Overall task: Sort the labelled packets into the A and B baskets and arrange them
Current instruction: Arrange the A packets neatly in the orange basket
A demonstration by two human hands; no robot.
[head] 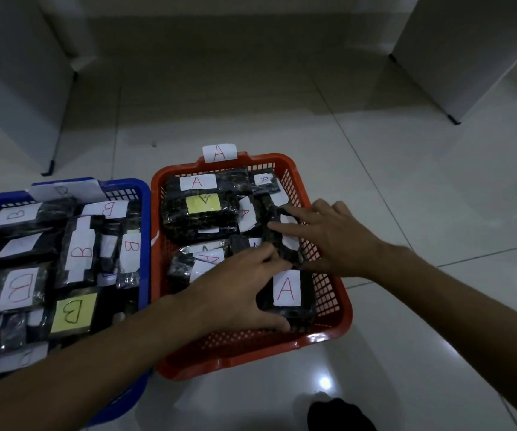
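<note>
Both hands work inside the red basket (328, 309), which carries an A tag (219, 153) on its far rim at 12 o'clock. The left hand (238, 287) lies spread over the near packet (294, 306) with its A label (286, 288), thumb along its near edge and fingers curling toward a small dark packet (282, 241) just beyond. The right hand (328, 237), coming in from 3 o'clock, has its fingers bent round that small packet's right side, so the 2 hands appear to hold it between them. At 9 o'clock the blue basket (145, 213) is full of B packets (78, 250). The packets look light, soft and slick in clear wrap; a grip across the short sides, clear of the paper label, should hold best.
</note>
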